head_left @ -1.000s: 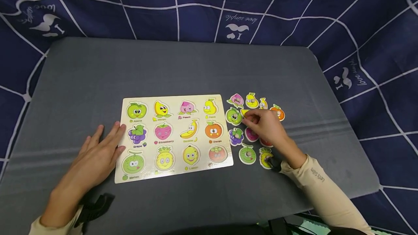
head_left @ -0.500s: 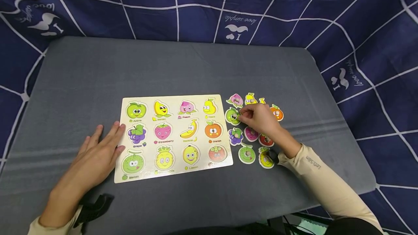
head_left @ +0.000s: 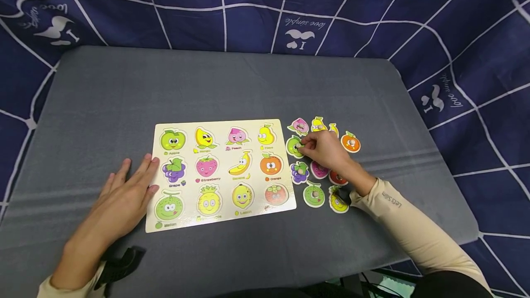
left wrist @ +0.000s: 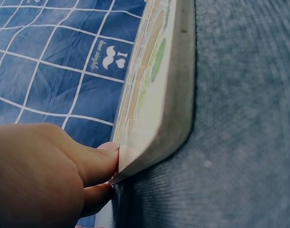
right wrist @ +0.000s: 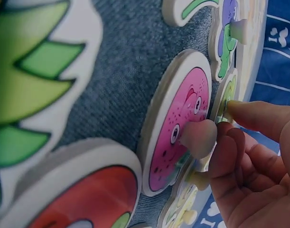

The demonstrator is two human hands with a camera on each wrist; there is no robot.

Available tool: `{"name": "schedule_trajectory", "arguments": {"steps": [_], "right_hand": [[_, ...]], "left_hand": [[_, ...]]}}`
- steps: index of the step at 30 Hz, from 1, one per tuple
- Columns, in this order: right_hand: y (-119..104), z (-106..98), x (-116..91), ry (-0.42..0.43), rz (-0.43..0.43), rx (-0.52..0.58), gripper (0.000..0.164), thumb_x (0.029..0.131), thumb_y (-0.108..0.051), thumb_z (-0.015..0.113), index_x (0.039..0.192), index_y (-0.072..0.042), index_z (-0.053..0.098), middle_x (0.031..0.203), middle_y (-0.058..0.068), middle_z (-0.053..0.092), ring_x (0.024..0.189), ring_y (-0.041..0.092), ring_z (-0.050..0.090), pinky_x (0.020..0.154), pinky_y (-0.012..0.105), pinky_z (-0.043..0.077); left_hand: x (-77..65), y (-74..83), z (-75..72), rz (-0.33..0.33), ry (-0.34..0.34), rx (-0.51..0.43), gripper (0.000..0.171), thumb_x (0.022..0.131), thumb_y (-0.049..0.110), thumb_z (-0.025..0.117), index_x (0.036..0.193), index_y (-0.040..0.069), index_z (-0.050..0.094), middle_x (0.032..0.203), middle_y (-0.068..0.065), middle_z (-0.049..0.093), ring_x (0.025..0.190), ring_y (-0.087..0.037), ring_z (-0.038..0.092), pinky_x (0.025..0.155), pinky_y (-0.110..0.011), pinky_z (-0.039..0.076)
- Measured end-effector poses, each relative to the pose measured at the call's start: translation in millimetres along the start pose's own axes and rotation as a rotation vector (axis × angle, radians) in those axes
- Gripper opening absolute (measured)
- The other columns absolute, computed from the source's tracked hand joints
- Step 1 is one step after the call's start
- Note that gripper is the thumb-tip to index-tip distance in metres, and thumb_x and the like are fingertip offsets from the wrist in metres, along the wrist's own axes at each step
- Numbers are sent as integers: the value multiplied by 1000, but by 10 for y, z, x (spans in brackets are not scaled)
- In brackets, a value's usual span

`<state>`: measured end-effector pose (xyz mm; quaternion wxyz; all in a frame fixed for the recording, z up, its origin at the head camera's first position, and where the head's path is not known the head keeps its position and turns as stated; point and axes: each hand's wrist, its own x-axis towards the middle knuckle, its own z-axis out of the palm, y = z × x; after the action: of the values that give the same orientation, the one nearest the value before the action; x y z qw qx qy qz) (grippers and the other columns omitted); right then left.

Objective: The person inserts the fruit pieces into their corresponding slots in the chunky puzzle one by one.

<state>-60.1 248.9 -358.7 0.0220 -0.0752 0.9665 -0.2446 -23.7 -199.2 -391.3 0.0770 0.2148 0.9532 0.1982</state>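
A cream wooden fruit puzzle board (head_left: 258, 186) lies flat on the grey table, with printed fruit pictures in its recesses. My left hand (head_left: 120, 201) lies with straight fingers against the board's left edge; in the left wrist view its thumb (left wrist: 99, 164) touches the board's corner. Right of the board, my right hand (head_left: 327, 151) pinches the knob of the green apple piece (head_left: 292, 146) between thumb and fingertips. The apple piece is still among the loose ones. A strawberry piece (right wrist: 182, 128) with its wooden knob stands close by in the right wrist view. Part of the cluster is hidden beneath my right hand.
Around my right hand lie more knobbed pieces: peach (head_left: 299, 126), pear (head_left: 318, 124), orange (head_left: 350, 142), grape (head_left: 299, 172), melon (head_left: 313, 195), pineapple (head_left: 338, 202) and tomato (head_left: 338, 177). A dark blue checked cloth (head_left: 248, 26) hangs behind the table (head_left: 198, 86).
My right hand has shifted slightly left and away from me, from a yellow piece to the apple piece's knob. The yellow piece is now covered by the hand. My left hand stays in place.
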Motion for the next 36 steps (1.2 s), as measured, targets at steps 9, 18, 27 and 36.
{"name": "schedule_trajectory", "arguments": {"steps": [9, 18, 27, 36], "right_hand": [[-9, 30, 37, 13, -7, -6, 6, 73, -15, 73, 74, -10, 70, 61, -7, 60, 55, 5, 55, 52, 25, 44], [-36, 64, -5, 53, 16, 54, 6, 74, -10, 71, 77, -5, 69, 62, -3, 62, 56, 7, 57, 53, 23, 44], [-49, 75, 15, 68, 71, 104, 8, 71, -9, 74, 75, -4, 68, 63, 0, 63, 56, 9, 58, 51, 21, 44], [-49, 92, 15, 87, 81, 112, 5, 70, -7, 72, 73, -5, 67, 62, 0, 63, 56, 9, 57, 51, 22, 44]], "left_hand": [[1, 6, -1, 3, 4, 1, 59, 97, 20, 45, 147, 11, 15, 151, -14, 14, 133, -47, 0, 99, -66, 0], [0, 20, -4, -5, -12, -4, 59, 98, 21, 43, 148, 11, 14, 151, -13, 12, 134, -46, -3, 100, -64, -2], [2, 26, 0, -2, 3, 3, 59, 97, 19, 44, 147, 10, 14, 151, -12, 12, 134, -46, -2, 100, -64, -1], [2, 28, 6, -10, -1, 5, 59, 97, 19, 43, 147, 10, 13, 151, -12, 11, 134, -46, -3, 100, -64, -1]]}}
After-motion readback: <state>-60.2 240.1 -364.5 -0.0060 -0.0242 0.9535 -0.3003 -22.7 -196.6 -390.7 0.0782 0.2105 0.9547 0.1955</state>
